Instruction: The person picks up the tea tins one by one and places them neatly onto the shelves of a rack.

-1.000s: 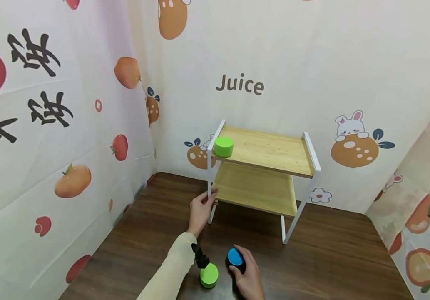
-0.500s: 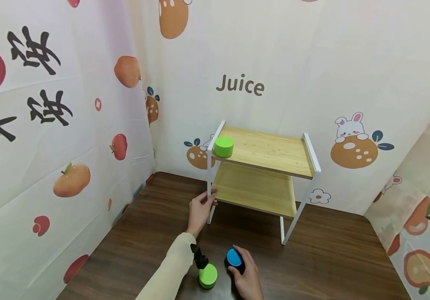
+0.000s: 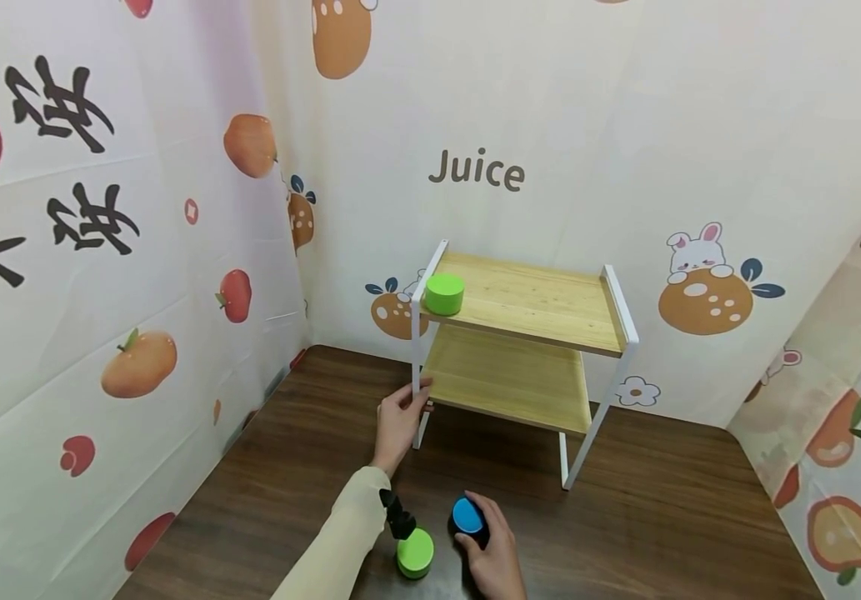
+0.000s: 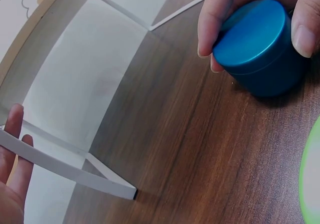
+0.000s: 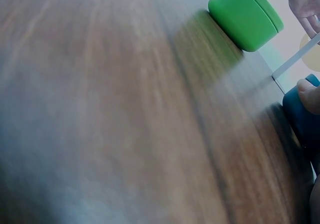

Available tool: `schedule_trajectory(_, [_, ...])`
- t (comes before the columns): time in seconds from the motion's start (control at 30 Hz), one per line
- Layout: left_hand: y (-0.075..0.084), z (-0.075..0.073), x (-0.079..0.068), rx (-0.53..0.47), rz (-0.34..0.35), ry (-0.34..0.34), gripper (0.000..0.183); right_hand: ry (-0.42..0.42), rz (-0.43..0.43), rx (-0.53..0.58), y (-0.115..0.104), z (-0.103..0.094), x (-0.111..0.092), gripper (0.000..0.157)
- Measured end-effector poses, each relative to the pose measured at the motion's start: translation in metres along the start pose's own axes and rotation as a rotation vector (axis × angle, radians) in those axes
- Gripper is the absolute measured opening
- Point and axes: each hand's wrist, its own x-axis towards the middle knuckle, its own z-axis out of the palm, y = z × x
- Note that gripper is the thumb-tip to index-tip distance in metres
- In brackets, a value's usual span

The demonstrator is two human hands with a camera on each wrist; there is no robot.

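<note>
My left hand (image 3: pixel 397 425) grips the front left leg of a two-tier wooden shelf (image 3: pixel 535 302) with white metal sides, at the height of the lower board. In the left wrist view, fingers of the left hand (image 4: pixel 15 169) show around the white leg (image 4: pixel 70 171). On the table in front, my right hand (image 3: pixel 499 550) holds a round blue tin (image 3: pixel 467 515), thumb on one side and fingers on the other. The tin's lid (image 4: pixel 257 33) is on. A green tin (image 3: pixel 415 552) stands left of the blue one, near my left sleeve.
Another green tin (image 3: pixel 444 294) sits at the front left corner of the shelf's top board. The dark wooden table (image 3: pixel 663 517) runs back to printed white cloth walls (image 3: pixel 565 125) behind and at both sides. A black wrist strap (image 3: pixel 397 514) circles the left sleeve.
</note>
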Motion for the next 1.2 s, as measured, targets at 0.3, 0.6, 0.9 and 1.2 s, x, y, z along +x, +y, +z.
schedule_trajectory(0.3, [-0.027, 0.004, 0.009, -0.032, 0.009, 0.004, 0.023, 0.010, -0.005, -0.005, 0.002, 0.000, -0.001, 0.063])
schedule_trajectory(0.6, [-0.035, 0.009, 0.012, -0.029, 0.003, 0.066, 0.017, 0.011, -0.011, -0.010, 0.003, 0.000, -0.001, 0.062])
schedule_trajectory(0.9, [-0.032, 0.012, 0.014, -0.059, 0.000, 0.099, 0.020, 0.018, -0.011, 0.003, 0.002, 0.001, 0.001, 0.061])
schedule_trajectory(1.2, [-0.030, 0.012, 0.013, -0.029, -0.002, 0.107, 0.017, 0.017, -0.025, 0.003, 0.002, 0.000, 0.000, 0.062])
